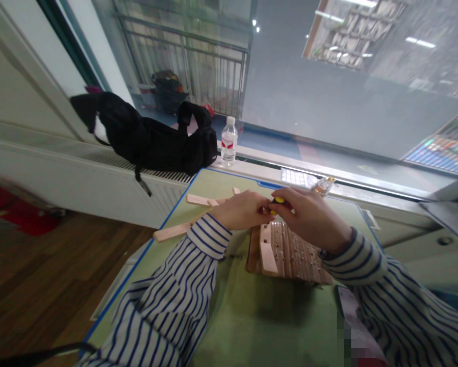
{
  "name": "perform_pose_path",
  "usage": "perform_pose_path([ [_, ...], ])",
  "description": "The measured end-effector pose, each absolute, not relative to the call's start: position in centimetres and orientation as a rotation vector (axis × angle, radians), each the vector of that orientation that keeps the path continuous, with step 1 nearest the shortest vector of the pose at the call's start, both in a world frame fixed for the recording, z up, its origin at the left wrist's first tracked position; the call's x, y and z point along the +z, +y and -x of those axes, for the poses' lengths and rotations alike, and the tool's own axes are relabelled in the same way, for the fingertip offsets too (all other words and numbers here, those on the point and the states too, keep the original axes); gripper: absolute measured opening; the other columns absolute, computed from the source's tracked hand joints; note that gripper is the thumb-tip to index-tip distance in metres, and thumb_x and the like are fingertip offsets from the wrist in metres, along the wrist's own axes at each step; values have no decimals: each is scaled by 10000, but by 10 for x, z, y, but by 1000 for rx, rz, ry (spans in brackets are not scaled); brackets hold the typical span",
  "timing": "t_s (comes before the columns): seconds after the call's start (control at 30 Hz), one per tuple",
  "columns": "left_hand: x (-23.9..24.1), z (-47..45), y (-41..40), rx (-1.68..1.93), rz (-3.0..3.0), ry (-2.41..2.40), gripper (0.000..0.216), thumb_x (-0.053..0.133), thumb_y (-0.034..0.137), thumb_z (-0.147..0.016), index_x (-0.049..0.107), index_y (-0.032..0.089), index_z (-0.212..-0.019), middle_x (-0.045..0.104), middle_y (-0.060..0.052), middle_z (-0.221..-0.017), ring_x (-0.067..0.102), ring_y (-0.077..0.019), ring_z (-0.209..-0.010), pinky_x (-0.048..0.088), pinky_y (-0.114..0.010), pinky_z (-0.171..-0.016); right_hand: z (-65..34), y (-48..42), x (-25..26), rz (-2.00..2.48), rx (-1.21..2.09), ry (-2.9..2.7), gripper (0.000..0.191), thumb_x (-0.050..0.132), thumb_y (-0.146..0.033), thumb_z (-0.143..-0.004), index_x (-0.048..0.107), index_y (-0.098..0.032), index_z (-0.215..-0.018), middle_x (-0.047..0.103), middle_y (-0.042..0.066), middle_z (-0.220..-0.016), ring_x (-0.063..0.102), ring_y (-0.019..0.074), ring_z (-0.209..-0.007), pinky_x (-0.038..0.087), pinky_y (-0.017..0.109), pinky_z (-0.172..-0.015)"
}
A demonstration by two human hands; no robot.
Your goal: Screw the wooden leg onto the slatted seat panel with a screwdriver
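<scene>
In my right hand (301,214), closed fingers grip a small yellow and black screwdriver (278,200), mostly covered by the fingers. My left hand (246,209) meets it from the left with its fingertips pinched together; what they hold is hidden. Below both hands lies a brown ridged cardboard piece (300,255) dotted with many small metal screws. A pale wooden piece (268,255) with holes rests along its left side. Beyond and left of my left hand are more wooden strips (171,232), some partly covered by the hand and sleeve.
The green table (259,326) has a blue edge. On the sill behind stand a water bottle (229,141) and a black bag (163,140). A white sheet (296,177) and a clear packet (323,185) lie near the table's far edge, below a large window.
</scene>
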State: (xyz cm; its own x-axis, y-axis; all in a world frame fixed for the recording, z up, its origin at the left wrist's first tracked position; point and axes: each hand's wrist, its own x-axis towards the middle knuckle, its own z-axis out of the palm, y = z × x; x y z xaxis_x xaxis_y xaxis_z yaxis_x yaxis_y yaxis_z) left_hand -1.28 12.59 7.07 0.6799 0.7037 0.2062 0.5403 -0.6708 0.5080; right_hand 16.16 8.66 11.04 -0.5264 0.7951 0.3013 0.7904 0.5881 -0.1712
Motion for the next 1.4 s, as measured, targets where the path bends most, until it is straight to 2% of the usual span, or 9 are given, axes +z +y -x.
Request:
perform_pose_path([
  [0.2, 74, 11, 125, 546, -2456, 953, 177, 574, 266, -793, 718, 205, -876, 681, -6, -726, 593, -124, -662, 390, -212, -588, -160, 85, 108, 1346, -21, -2385, 208, 480, -324, -891, 594, -160, -950, 647, 60, -837, 564, 161, -755, 387, 274, -656],
  [0.5, 73, 13, 128, 587, -2442, 1003, 207, 619, 355, -777, 721, 180, -817, 675, -17, -704, 580, -123, -642, 373, -218, -573, -158, 86, 105, 1359, -45, -2371, 264, 439, -374, -903, 599, -168, -940, 643, 64, -831, 560, 170, -750, 372, 281, -643],
  [0.6, 71, 15, 129, 585, -2438, 976, 190, 610, 338, -788, 724, 192, -831, 680, -15, -712, 583, -123, -648, 378, -214, -576, -157, 87, 107, 1373, -37, -2389, 250, 442, -360, -898, 598, -171, -948, 644, 69, -849, 565, 174, -771, 378, 284, -655],
  [0.8, 70, 16, 128, 556, -2456, 994, 174, 600, 311, -793, 727, 199, -833, 680, -14, -696, 581, -122, -630, 369, -214, -572, -157, 88, 116, 1280, 47, -2552, 282, 441, -295, -896, 551, -173, -1126, 650, 81, -965, 579, 175, -857, 400, 283, -699],
  [1.0, 67, 24, 132, 522, -2387, 919, 194, 581, 314, -800, 718, 193, -866, 687, -5, -738, 581, -114, -662, 374, -208, -584, -160, 89, 116, 1277, -7, -2569, 216, 436, -273, -906, 609, -180, -995, 650, 55, -877, 573, 155, -788, 396, 276, -678],
  [1.13, 57, 31, 139, 357, -2240, 1020, 344, 647, 412, -735, 673, 146, -953, 692, -29, -758, 597, -127, -651, 391, -210, -569, -160, 90, 113, 1294, -35, -2554, 235, 438, -276, -903, 608, -169, -1026, 661, 75, -932, 586, 166, -817, 407, 283, -690],
  [1.23, 51, 28, 142, 246, -2186, 1046, 546, 728, 438, -642, 602, 166, -1099, 702, -27, -816, 623, -149, -690, 403, -215, -581, -158, 91, 112, 1306, -35, -2542, 249, 436, -294, -906, 612, -163, -1024, 667, 77, -938, 595, 172, -827, 414, 285, -696],
  [1.4, 50, 17, 142, 108, -2200, 1046, 688, 756, 461, -603, 531, 184, -1191, 698, -15, -826, 636, -176, -728, 414, -238, -635, -155, 93, 112, 1314, -36, -2538, 261, 430, -281, -906, 611, -145, -1036, 673, 87, -953, 608, 182, -844, 420, 290, -713],
])
